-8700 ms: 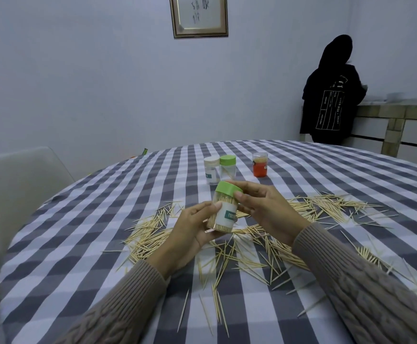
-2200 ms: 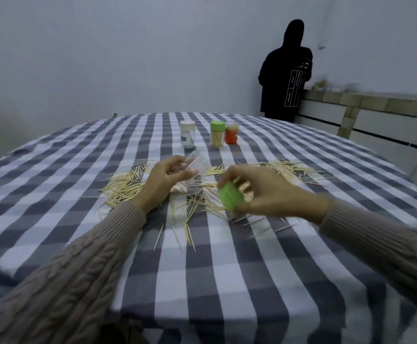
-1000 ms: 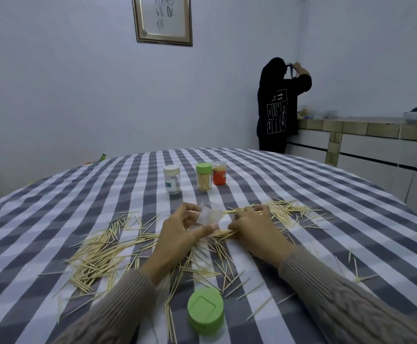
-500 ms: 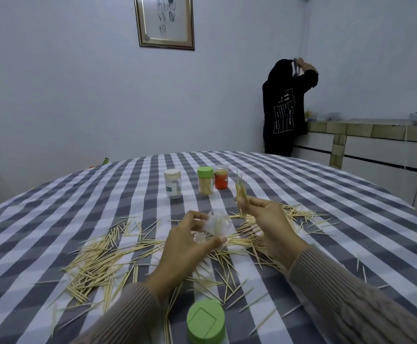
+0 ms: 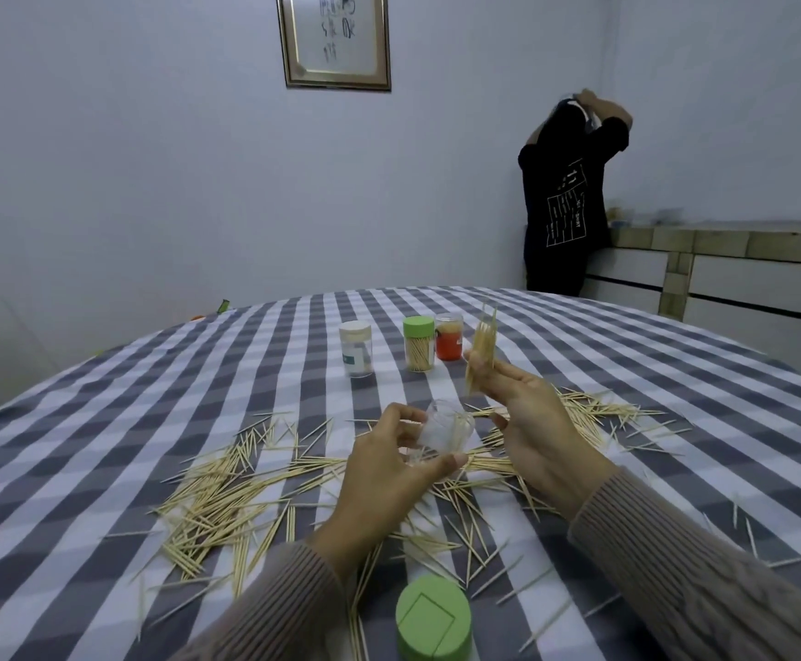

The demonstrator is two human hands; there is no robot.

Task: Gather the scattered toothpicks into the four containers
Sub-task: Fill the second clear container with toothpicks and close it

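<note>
Toothpicks are lying thickest in a loose heap [image 5: 226, 498] at the near left of the checked table [image 5: 102, 422], and that pile is looking untouched. Further back, three containers are standing in a row: a white-lidded jar [image 5: 356, 348] that is looking nearly empty, a green-lidded jar [image 5: 419, 343] showing a full load of sticks, and an orange jar [image 5: 449, 337] whose contents I cannot make out. At the middle, the left hand [image 5: 389, 474] is curling its fingers and thumb round a clear open container [image 5: 446, 434], holding it tilted above the table, seemingly with little inside. Its green lid [image 5: 433, 620] is sitting off at the near edge. Just right of it, the right hand [image 5: 527, 422] is pinching a small upright bundle of toothpicks [image 5: 482, 350] between thumb and fingertips, raised above the container's mouth. More sticks are spreading in a scatter [image 5: 594, 417] behind and right of that hand, with strays reaching the near right. By my judgement the work is roughly a quarter done: one jar is filled, one is being loaded, and most of the sticks are waiting.
</note>
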